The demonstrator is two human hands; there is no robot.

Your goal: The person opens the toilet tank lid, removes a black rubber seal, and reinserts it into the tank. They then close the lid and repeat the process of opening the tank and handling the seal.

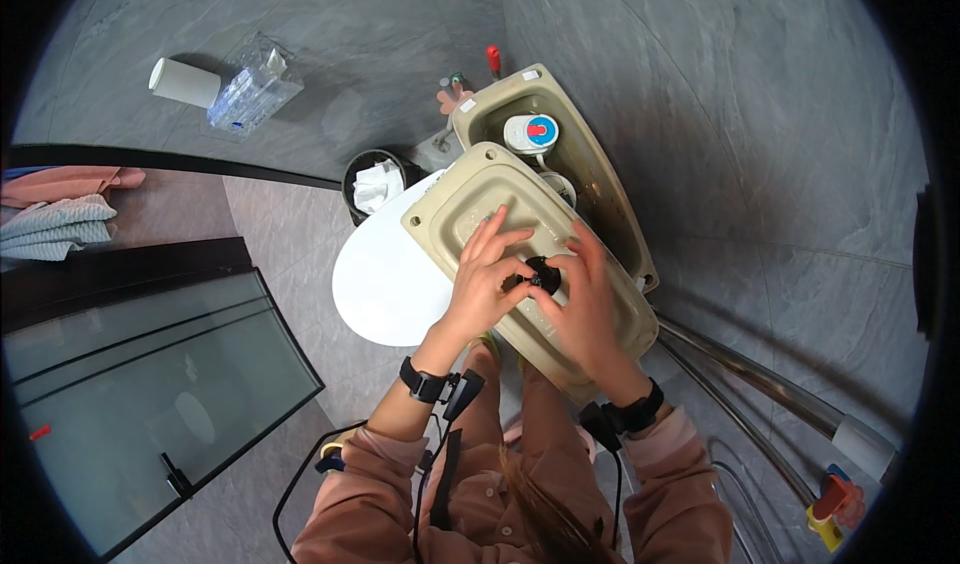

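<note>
A beige toilet tank lid (610,349) lies with its hollow underside up, slanted across the open tank and partly over the white toilet seat cover (385,274). At its middle is a black round plastic fitting (546,276). My left hand (480,286) pinches the fitting's left side between thumb and index finger, the other fingers spread over the lid. From the right, my right hand (585,304) has thumb and fingers closed around its other side. Behind the lid stands the open toilet tank (603,189), holding a white flush valve (530,134) with a blue and red top.
A black bin (350,179) with white paper stands left of the tank. On the wall are a clear tissue box (255,89) and a white cylinder (185,82). Metal rails (750,364) run along the right. A glass door (150,394) is at left.
</note>
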